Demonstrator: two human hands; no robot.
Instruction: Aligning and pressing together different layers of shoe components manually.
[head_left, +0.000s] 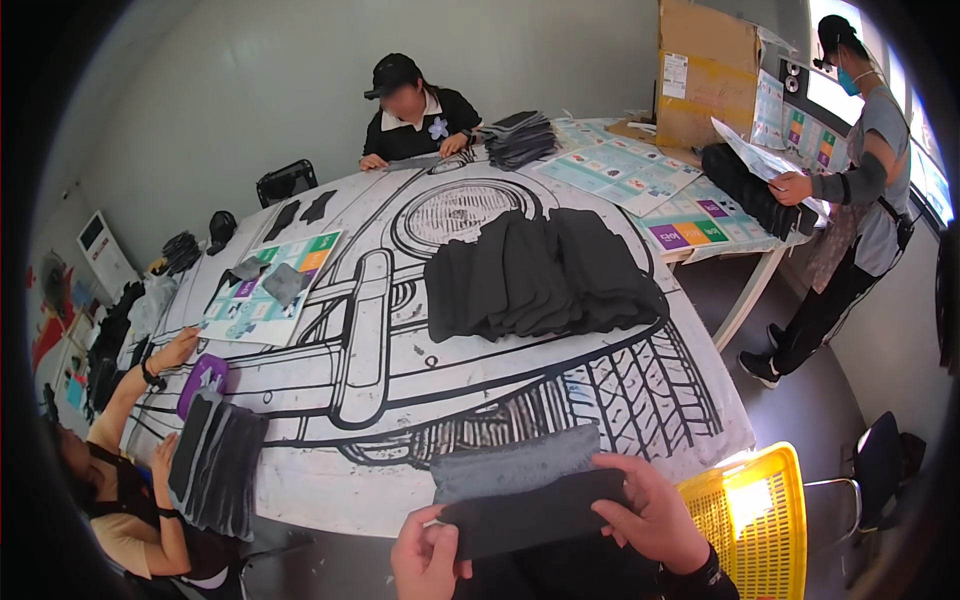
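At the near edge of the table I hold a piece of black cloth (540, 515) stretched sideways between both hands. A grey, fuzzy-looking strip of cloth (515, 465) shows along its far side; whether it is the same piece, I cannot tell. My left hand (428, 552) pinches the left end. The right end is between the thumb and fingers of my right hand (652, 508). Beyond my hands, a large pile of black cloth pieces (545, 275) lies overlapped on the table.
The white table (310, 495) bears a black line drawing. A yellow plastic basket (745, 525) stands by my right arm. Co-workers sit at the left and far side; another stands at right holding paper. Grey-black cloth stacks (215, 465), printed sheets (620, 170) and a cardboard box (705, 80) are around.
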